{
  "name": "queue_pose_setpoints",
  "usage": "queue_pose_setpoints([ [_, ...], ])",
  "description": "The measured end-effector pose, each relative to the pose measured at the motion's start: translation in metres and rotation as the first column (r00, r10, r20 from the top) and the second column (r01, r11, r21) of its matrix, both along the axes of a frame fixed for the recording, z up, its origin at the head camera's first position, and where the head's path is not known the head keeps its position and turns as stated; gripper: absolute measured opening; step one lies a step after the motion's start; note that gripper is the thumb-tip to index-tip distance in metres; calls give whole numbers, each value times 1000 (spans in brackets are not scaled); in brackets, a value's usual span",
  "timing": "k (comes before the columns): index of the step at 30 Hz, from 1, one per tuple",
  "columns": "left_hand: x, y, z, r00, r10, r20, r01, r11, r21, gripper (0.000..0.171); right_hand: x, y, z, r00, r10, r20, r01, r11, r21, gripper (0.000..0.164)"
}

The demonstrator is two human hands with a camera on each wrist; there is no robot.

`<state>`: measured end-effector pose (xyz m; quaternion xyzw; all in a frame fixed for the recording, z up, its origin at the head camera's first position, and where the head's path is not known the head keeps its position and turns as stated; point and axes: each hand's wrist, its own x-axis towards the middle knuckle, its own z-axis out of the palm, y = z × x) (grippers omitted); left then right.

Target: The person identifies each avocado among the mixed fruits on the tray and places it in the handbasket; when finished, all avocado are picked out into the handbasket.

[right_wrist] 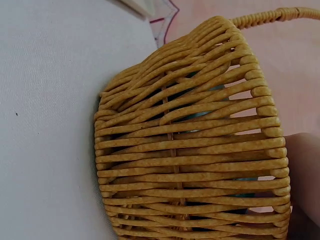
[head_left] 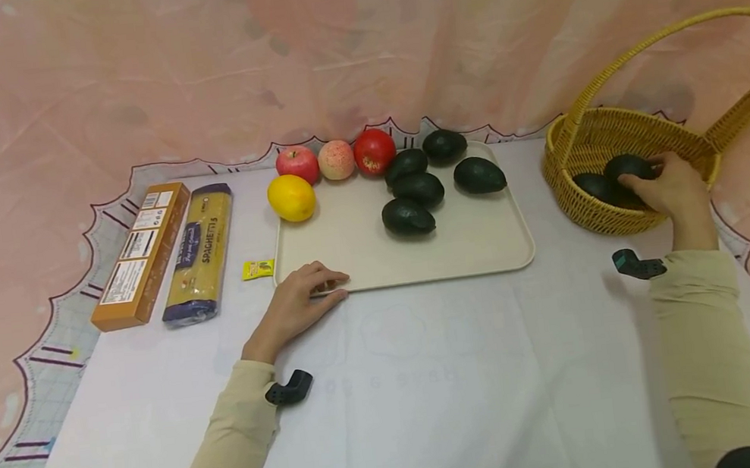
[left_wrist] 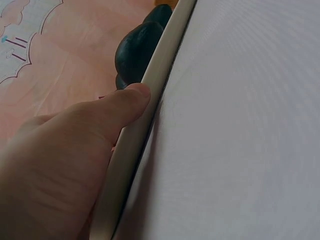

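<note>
At the right, my right hand (head_left: 677, 187) reaches into the yellow wicker basket (head_left: 610, 221) and holds a dark green avocado (head_left: 627, 167) between thumb and fingers. Another avocado (head_left: 600, 187) lies beneath it in the basket. The basket wall (right_wrist: 195, 150) hides most of that hand in the right wrist view. My left hand (head_left: 299, 297) rests at the front left corner of the cream tray (head_left: 466, 251), fingers relaxed over the edge. Its thumb (left_wrist: 127, 102) touches the rim in the left wrist view. Several avocados (head_left: 408, 217) lie on the tray's middle and right.
Along the tray's back left are a red apple (head_left: 297, 164), a peach (head_left: 336, 160), a red pomegranate (head_left: 375, 151) and a lemon (head_left: 292, 198). Left of the tray lie a small yellow packet (head_left: 258, 269), a spaghetti pack (head_left: 200, 252) and an orange-brown box (head_left: 137, 259). The basket's handle (head_left: 659, 32) arches high.
</note>
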<state>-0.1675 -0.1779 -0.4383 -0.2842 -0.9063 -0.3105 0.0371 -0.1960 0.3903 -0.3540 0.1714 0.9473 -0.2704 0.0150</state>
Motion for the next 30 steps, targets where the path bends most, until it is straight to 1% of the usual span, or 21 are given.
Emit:
queue_pose_setpoints([
  [5,1,-1,0,1000,13,4,-13,1000,-11,23,-4,1,1,997,53,55,-56,997,55,90],
  [9,1,-1,0,1000,17,13,-17,1000,-11,23,-7,3,3,991,82,102,-89,994,69,92],
  [12,1,-1,-1,1000,17,17,-16,1000,-8,22,-7,4,4,988,96,123,-104,993,63,93],
  [18,1,0,-3,1000,19,13,-19,1000,-8,21,-6,3,4,987,96,130,-105,993,62,92],
  [21,2,0,-3,1000,16,12,-16,1000,-6,20,-4,1,3,989,84,120,-91,995,52,90],
  [25,1,0,-3,1000,12,11,-12,1000,-6,20,-1,-1,2,996,50,75,-51,999,14,86],
  [27,1,0,-3,1000,11,12,-11,1000,-7,20,0,-2,1,999,35,40,-34,999,-6,84],
  [30,0,1,-3,1000,10,9,-10,1000,-5,20,1,-4,0,999,30,-28,-31,999,-30,80],
])
